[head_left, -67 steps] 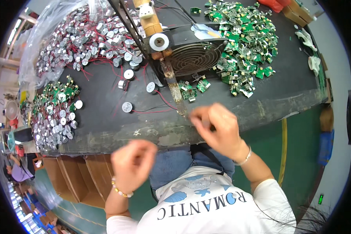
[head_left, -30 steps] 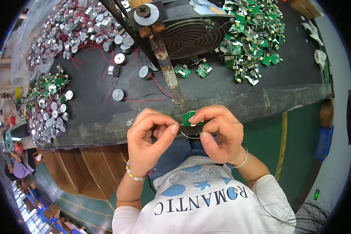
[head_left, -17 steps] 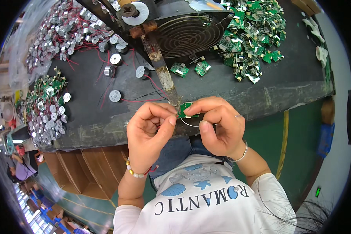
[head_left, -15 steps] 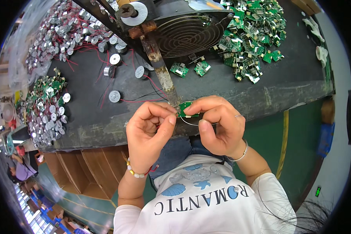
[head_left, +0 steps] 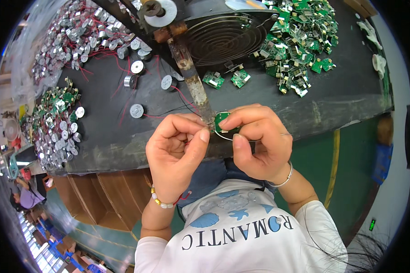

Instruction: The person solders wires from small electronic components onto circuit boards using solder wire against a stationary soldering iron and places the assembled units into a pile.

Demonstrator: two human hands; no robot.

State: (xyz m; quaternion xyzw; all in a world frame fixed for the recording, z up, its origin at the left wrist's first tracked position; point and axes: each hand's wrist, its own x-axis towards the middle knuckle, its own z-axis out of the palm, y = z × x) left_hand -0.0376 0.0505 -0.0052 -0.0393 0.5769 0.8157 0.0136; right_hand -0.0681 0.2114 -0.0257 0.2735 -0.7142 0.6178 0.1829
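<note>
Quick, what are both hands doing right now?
Left hand: pinched closed; what's inside can't be told.
Right hand: closed, holding a green circuit board and thin pale wire.

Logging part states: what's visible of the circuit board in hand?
Small, flat green circuit board with pale spots on its visible face. The right hand holds it beside the lower end of the worn metal bar and covers its right part. The left hand is at its left edge; contact is unclear.
</note>
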